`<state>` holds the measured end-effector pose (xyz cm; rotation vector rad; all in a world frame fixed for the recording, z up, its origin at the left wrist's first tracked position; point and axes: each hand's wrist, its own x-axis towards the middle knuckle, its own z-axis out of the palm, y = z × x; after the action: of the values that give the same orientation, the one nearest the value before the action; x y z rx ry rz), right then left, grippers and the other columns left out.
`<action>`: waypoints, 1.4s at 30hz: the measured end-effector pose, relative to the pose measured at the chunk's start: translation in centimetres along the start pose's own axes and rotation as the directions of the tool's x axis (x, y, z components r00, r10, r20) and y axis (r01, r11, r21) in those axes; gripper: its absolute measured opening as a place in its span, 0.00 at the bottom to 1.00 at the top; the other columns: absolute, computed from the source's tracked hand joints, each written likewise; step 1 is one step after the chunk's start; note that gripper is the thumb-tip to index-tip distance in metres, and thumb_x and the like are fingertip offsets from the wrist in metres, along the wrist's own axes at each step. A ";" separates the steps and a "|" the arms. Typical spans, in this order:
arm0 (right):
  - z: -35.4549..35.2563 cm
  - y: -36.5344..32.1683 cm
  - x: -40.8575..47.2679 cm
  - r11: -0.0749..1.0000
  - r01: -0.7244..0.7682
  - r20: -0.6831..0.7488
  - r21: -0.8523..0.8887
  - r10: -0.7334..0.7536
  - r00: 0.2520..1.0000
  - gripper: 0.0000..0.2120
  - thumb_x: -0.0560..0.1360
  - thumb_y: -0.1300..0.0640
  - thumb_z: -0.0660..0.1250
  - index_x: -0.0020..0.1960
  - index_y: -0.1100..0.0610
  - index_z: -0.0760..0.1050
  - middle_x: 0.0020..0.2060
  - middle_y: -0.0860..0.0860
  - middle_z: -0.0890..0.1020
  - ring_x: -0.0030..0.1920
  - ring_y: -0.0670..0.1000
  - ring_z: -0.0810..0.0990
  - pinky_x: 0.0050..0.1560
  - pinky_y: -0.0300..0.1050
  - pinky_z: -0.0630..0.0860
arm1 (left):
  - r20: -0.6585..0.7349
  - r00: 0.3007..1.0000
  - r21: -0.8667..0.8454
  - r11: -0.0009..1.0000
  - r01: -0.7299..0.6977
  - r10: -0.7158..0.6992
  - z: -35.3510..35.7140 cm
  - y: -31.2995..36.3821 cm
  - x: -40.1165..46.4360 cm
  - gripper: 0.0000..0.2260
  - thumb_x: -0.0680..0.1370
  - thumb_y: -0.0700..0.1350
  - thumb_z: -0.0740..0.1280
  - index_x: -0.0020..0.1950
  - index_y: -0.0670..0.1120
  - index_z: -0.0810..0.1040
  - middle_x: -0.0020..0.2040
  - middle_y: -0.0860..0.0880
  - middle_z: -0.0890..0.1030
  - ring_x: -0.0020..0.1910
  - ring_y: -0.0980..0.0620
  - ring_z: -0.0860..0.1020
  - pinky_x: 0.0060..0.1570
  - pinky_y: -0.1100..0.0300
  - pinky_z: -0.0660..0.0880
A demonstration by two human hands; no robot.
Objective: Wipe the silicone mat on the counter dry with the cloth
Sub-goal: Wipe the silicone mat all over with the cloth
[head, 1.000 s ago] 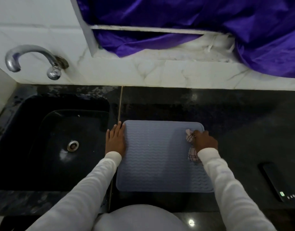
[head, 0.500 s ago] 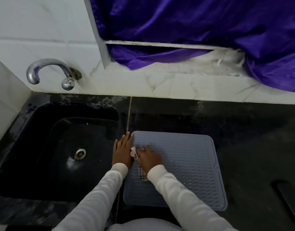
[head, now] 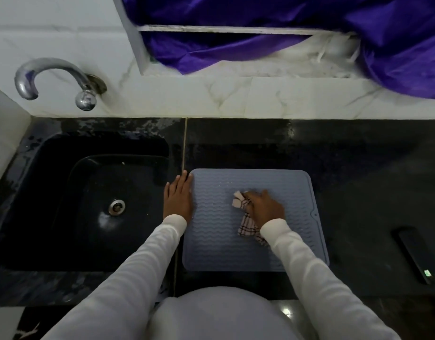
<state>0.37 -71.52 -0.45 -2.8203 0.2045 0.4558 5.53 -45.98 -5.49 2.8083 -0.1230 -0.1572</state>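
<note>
The mat (head: 236,231) lies flat on the dark bench (head: 358,173) at the centre of the frame, just right of the sink (head: 52,192). The right hand (head: 266,207) sits near the mat's middle, its grip curled round the bunched checked cloth (head: 246,224), pressing it onto the mat; cloth ends stick out to the left of the fingers and below the wrist. The left hand (head: 178,197) lies flat at the mat's left edge, fingers straight and together, resting on the bench and touching the mat's rim. A phone (head: 419,256) lies at the right edge of the frame, well apart from the mat.
</note>
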 end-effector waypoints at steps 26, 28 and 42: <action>-4.7 13.8 -1.6 0.929 -0.367 -0.090 0.050 0.370 0.924 0.17 0.78 0.44 0.58 0.65 0.45 0.71 0.55 0.60 0.74 0.50 0.66 0.78 0.50 0.56 0.74 | 0.009 1.000 0.057 0.998 0.029 -0.030 0.3 0.3 0.1 0.24 0.84 0.48 0.47 0.80 0.53 0.48 0.80 0.53 0.50 0.79 0.50 0.49 0.77 0.47 0.44; -5.2 13.3 -1.6 0.935 -0.346 -0.075 0.072 0.351 0.933 0.16 0.77 0.45 0.60 0.64 0.46 0.73 0.56 0.59 0.76 0.53 0.65 0.78 0.52 0.54 0.74 | 0.007 0.999 0.056 0.998 0.036 -0.037 0.4 0.4 0.2 0.24 0.84 0.46 0.48 0.80 0.52 0.49 0.80 0.52 0.50 0.79 0.49 0.50 0.76 0.47 0.44; 0.2 -9.8 -1.5 0.967 0.248 0.002 0.056 -0.249 0.969 0.19 0.77 0.55 0.63 0.67 0.45 0.71 0.60 0.56 0.77 0.58 0.60 0.76 0.54 0.52 0.74 | 0.002 0.999 -0.013 0.999 0.048 -0.048 0.6 0.4 0.2 0.25 0.83 0.48 0.51 0.80 0.52 0.50 0.80 0.52 0.51 0.79 0.50 0.49 0.76 0.47 0.43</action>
<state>0.67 -62.03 2.29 -2.7394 -0.1362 0.3984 5.60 -46.56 -5.93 2.7999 -0.0550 -0.1716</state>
